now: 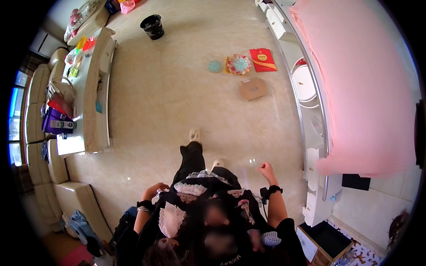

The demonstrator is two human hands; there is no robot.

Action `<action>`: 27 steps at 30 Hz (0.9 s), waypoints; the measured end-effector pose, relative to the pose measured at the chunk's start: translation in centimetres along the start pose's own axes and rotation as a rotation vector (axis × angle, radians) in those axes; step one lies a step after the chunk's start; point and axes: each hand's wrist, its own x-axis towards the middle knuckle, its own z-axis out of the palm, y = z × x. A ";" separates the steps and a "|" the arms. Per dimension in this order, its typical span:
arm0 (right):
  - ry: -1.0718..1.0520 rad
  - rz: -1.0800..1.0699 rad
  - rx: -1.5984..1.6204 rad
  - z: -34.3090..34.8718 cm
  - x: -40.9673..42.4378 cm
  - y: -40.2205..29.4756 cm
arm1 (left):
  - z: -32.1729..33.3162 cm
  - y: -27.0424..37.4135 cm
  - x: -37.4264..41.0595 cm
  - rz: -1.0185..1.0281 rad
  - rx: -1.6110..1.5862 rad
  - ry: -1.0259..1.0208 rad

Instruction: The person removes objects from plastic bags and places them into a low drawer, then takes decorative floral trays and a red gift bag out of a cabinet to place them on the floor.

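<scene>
My right hand (267, 171) hangs beside my body over the tiled floor, its fingers curled in with nothing visible in them. My left hand (157, 189) is by my hip against the dark ruffled clothing (193, 189). A small whitish thing shows at its fingers, and I cannot tell whether it is held. Ahead on the floor (173, 89) lies a brown cardboard box (253, 89). Behind it are a pink ruffled dish (239, 64) with a pale blue lacy centre, a clear dish (214, 65) with a similar centre, and a red paper bag (263, 60).
At left stands a coffee table (96, 79) with bags and dishes on top, before a cream sofa (36, 123). A black bin (152, 27) is farther off. On the right runs a white cabinet (308, 83) partly under a pink cloth (366, 83). An open drawer (324, 239) lies below.
</scene>
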 end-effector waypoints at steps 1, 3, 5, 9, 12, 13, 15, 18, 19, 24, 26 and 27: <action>-0.108 0.046 0.014 -0.4 1.4 -1.7 | -1.5 2.9 0.6 -0.016 -0.027 -0.067; -0.353 0.187 0.005 -0.7 4.1 -5.3 | -5.2 8.4 1.5 -0.052 -0.078 -0.203; -0.660 0.335 -0.048 0.6 8.0 -10.4 | -8.9 6.2 2.8 -0.234 0.035 -0.077; -0.629 0.417 -0.056 3.2 11.8 -14.3 | -19.2 20.9 8.2 -0.087 -0.050 0.068; -0.547 0.219 -0.023 3.3 16.4 -21.4 | -28.7 19.7 15.4 -0.264 0.024 -0.215; -0.501 0.201 0.014 2.6 18.0 -23.6 | -30.8 23.7 16.3 -0.289 0.150 -0.197; -0.551 0.169 0.083 -0.2 20.5 -28.1 | -34.9 26.9 20.4 -0.320 0.288 -0.291; -0.629 0.073 0.285 -2.7 25.5 -30.5 | -39.7 28.6 25.5 -0.246 0.349 -0.326; -0.626 0.106 0.352 -3.2 27.2 -30.3 | -40.8 29.9 27.2 -0.219 0.300 -0.285; -0.555 0.150 0.551 -6.6 39.2 -35.5 | -45.6 34.1 34.3 -0.035 0.326 -0.015; -0.609 0.107 0.277 -8.9 45.4 -39.3 | -48.1 34.2 37.2 0.053 0.425 0.111; -0.632 0.092 0.139 -10.2 47.8 -41.4 | -49.2 34.4 38.2 0.093 0.471 0.167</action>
